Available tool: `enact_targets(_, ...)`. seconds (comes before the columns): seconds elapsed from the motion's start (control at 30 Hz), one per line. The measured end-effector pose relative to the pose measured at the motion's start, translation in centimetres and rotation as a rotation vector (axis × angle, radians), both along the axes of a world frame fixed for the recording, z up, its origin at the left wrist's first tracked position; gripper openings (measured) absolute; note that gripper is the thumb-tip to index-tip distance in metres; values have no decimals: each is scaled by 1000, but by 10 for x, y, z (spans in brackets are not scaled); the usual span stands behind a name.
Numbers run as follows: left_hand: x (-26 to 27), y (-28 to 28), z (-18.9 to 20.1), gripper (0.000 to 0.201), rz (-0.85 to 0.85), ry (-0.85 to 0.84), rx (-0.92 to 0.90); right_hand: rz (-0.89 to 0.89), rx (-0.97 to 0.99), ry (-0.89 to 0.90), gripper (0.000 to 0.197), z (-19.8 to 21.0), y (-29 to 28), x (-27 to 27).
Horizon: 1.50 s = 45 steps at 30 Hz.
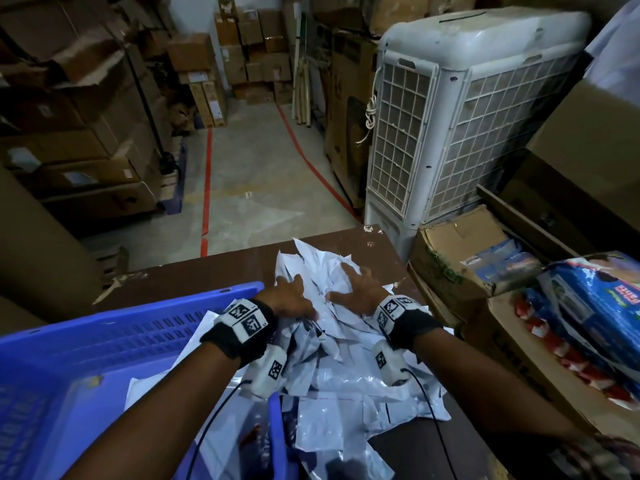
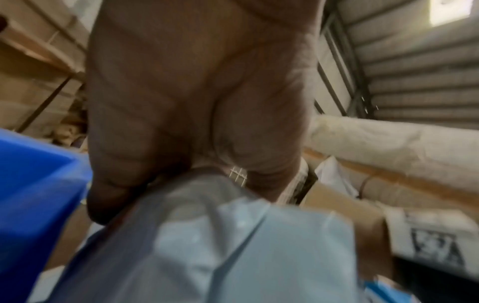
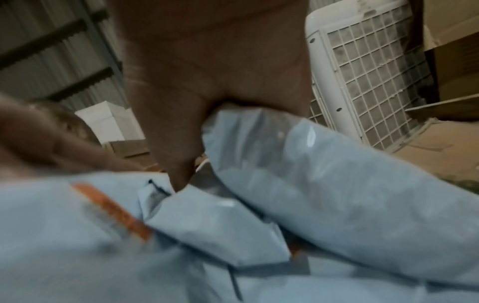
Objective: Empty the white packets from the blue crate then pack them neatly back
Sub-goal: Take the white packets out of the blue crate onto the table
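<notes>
A heap of crumpled white packets lies on the brown table, right of the blue crate. A few packets lie inside the crate by its right wall. My left hand and right hand rest side by side on the far part of the heap, fingers spread on the plastic. In the left wrist view the palm lies over a packet, with the crate beside it. The right wrist view shows the palm on a bulging packet.
A white air cooler stands just past the table's far right corner. Open cardboard boxes and a blue printed bag crowd the right side. Stacked cartons line the left, with bare floor between.
</notes>
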<state>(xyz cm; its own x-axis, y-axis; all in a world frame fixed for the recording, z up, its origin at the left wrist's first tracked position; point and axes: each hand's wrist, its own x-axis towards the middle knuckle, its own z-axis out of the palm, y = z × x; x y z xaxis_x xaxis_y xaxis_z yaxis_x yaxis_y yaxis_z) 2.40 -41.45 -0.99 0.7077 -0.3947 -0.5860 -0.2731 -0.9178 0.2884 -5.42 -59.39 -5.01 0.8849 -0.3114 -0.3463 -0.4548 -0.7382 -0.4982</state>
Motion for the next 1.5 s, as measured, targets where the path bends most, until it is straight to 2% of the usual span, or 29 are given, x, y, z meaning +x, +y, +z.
enact_targets(0.07, 0, 4, -8, 108, -18, -8, 4, 3, 85, -16, 97, 8, -10, 3)
enact_targets(0.2, 3, 2, -15, 91, -57, -89, -10, -25, 119, -76, 106, 13, -19, 2)
enact_targets(0.27, 1, -1, -12, 77, -78, -166, -21, 6, 91, -46, 94, 18, -13, -8)
enact_targets(0.37, -2, 2, -3, 52, -90, -294, -157, 43, 26, -33, 80, 12, -9, -20)
enact_targets(0.47, -1, 21, 9, 49, -65, -368, -374, 66, 14, -65, 79, 8, -8, -23)
enact_targets(0.6, -10, 59, 33, 34, -78, -542, -652, 31, 17, -151, 81, 13, -5, -25)
enact_targets(0.67, -18, 83, 42, 32, -55, -596, -733, 21, 11, -203, 76, 19, -2, -28)
enact_targets(0.73, -23, 111, 44, 28, -26, -575, -761, 25, 12, -298, 67, 30, 5, -33)
enact_targets(0.8, -26, 139, 37, 23, 11, -513, -749, 46, 24, -428, 54, 47, 19, -40)
enact_targets(0.9, -37, 175, 27, 35, 73, -382, -675, 160, 14, -598, 37, 72, 54, -52)
enact_targets(0.97, -43, 195, 17, 35, 130, -260, -614, 238, 44, -649, 30, 85, 83, -59)
enact_targets(1.1, -28, 240, -21, 75, 192, -111, -421, 352, 110, -594, 25, 101, 141, -68)
enact_targets(1.17, -29, 251, -17, 88, 182, -84, -310, 435, 115, -507, 27, 100, 169, -72)
enact_targets(1.27, -26, 268, -18, 87, 226, 65, -119, 557, 68, -274, 38, 88, 208, -71)
enact_targets(1.33, -21, 278, -15, 88, 228, 134, -61, 638, -16, -162, 43, 77, 233, -66)
enact_targets(1.5, -12, 309, -21, 90, 232, 117, 134, 683, -234, 196, 68, 46, 282, -43)
